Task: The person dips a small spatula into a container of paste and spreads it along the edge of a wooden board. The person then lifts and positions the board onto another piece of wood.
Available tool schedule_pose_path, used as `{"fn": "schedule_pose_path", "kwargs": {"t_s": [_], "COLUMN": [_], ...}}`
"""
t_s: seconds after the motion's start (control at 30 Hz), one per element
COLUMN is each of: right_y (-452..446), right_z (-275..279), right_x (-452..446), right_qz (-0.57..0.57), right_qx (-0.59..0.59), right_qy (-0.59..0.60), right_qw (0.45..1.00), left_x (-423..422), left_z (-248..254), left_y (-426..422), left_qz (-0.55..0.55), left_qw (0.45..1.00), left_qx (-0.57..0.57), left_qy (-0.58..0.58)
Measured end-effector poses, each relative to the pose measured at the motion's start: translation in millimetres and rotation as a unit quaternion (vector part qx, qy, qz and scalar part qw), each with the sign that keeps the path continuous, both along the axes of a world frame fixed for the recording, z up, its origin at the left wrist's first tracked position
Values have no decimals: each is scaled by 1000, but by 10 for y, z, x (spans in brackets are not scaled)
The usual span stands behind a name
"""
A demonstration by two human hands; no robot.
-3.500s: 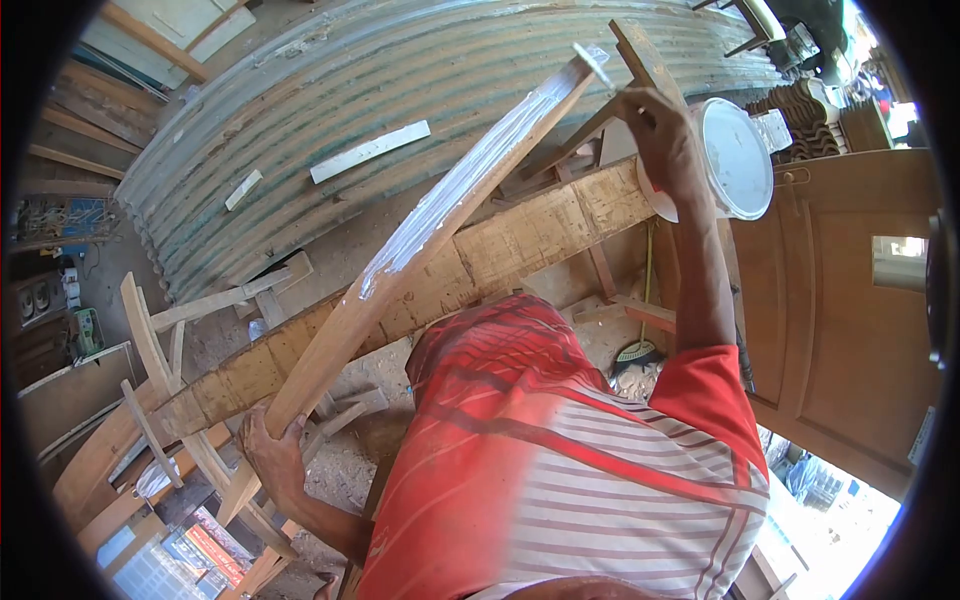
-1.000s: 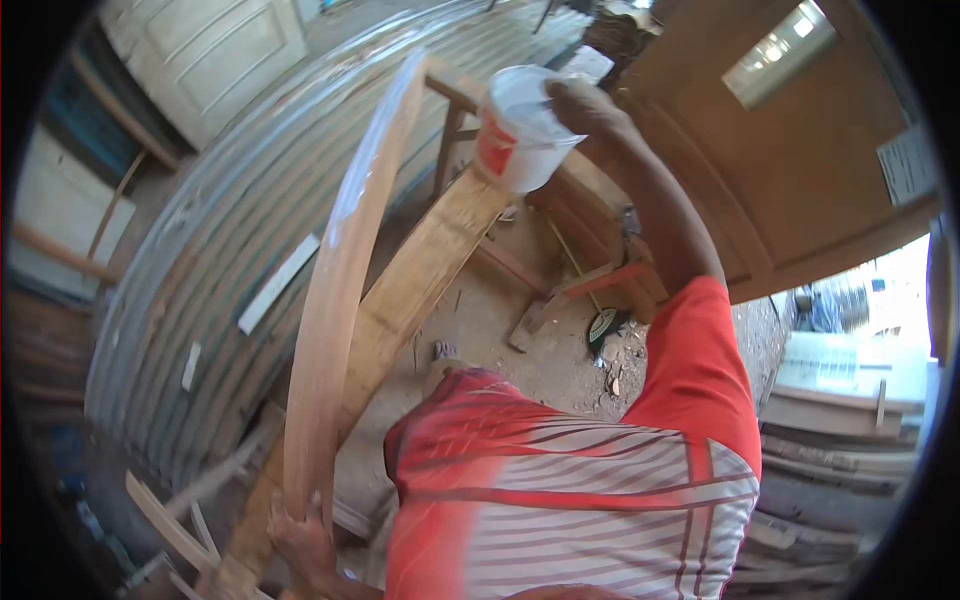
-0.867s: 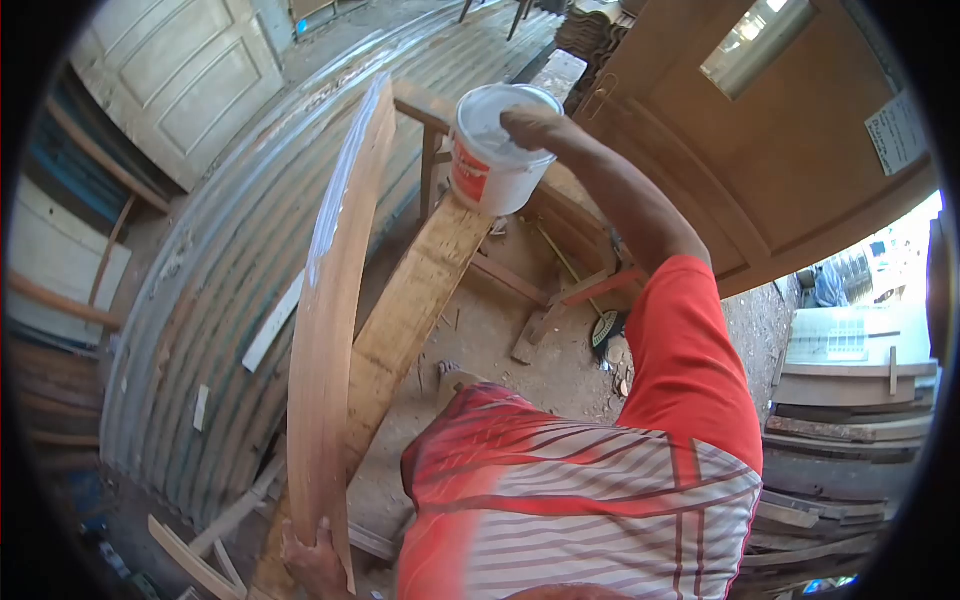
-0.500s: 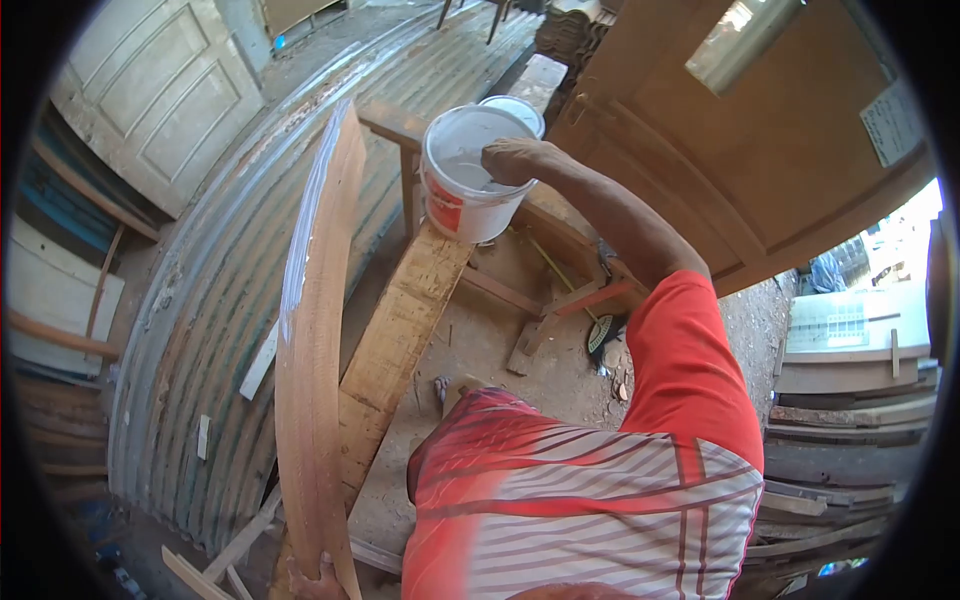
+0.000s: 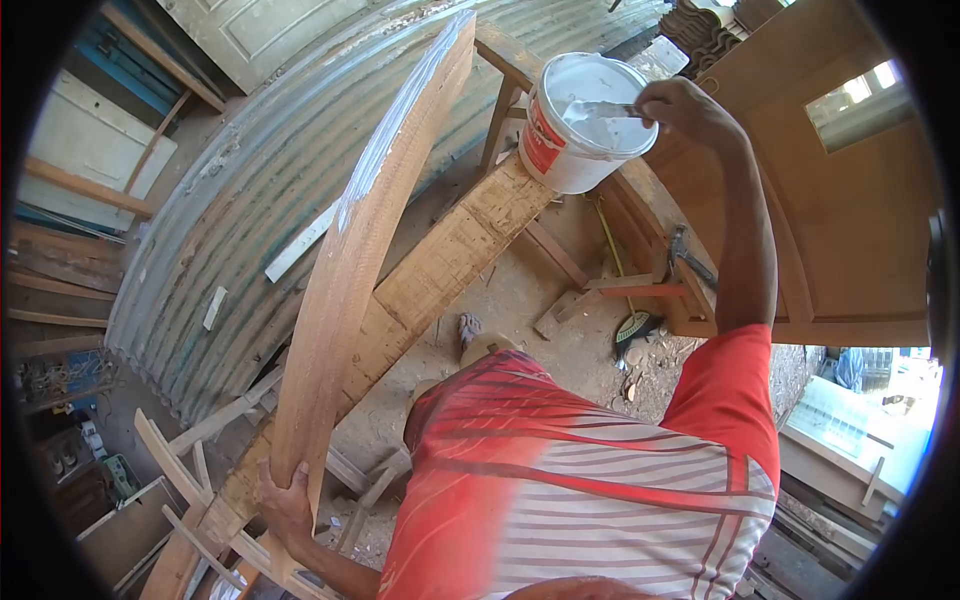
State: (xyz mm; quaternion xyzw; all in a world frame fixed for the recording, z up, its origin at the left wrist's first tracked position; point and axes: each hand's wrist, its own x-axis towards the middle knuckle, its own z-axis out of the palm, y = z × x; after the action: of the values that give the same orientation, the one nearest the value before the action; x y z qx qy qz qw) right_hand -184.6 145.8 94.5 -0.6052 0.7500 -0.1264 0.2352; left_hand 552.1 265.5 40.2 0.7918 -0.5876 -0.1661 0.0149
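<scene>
My left hand (image 5: 288,503) is closed around the lower end of a long wooden board (image 5: 345,300), which stands on its narrow edge along the bench beam. White paste (image 5: 405,95) streaks the upper edge of that board at its far half. A white bucket (image 5: 590,168) with a red label sits at the beam's far end, pale paste inside it. Over its mouth, my right hand (image 5: 685,108) grips a putty knife (image 5: 600,109) by the handle. Its blade is coated with white paste.
The thick bench beam (image 5: 445,265) runs diagonally beneath the board. A hammer (image 5: 690,258) rests on the trestle at right. A large wooden door (image 5: 790,230) leans behind it. Corrugated sheets (image 5: 230,250) cover the left side, and scrap wood (image 5: 185,470) lies lower left.
My right hand has risen from inside the bucket, and the putty knife now shows with paste on it. The view has shifted, so my left hand and the board appear more fully.
</scene>
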Motion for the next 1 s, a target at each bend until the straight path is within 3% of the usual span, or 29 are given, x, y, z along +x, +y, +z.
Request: {"fn": "schedule_pose_path", "kwargs": {"t_s": [0.17, 0.3, 0.37, 0.47, 0.57, 0.77, 0.87, 1.0], "right_y": [407, 622, 634, 630, 609, 605, 642, 728], "right_z": [-204, -476, -567, -459, -572, -427, -543, -489], "right_x": [33, 134, 144, 368, 352, 661, 655, 773], "right_qz": [-70, -144, -174, -184, -169, -205, -177, -201], "right_qx": [-120, -178, -183, -148, -228, -159, -261, -205], "right_qy": [-53, -100, -113, 1, 23, 154, 147, 145], "right_qw": [989, 968, 961, 972, 959, 953, 938, 947], "left_x": [193, 503, 498, 513, 560, 628, 641, 666], "left_z": [156, 60, 151, 148, 103, -21, -15, -41], "left_y": [5, 149, 181, 173, 187, 304, 289, 317], "left_qz": [-20, -8, 7, 22, 8, -21, -24, -35], "left_qw": [996, 999, 998, 997, 998, 1000, 999, 999], "left_qx": [20, 39, 47, 64, 52, 11, 24, 1], "left_qy": [90, -2, 34, 36, 23, 0, -5, -8]}}
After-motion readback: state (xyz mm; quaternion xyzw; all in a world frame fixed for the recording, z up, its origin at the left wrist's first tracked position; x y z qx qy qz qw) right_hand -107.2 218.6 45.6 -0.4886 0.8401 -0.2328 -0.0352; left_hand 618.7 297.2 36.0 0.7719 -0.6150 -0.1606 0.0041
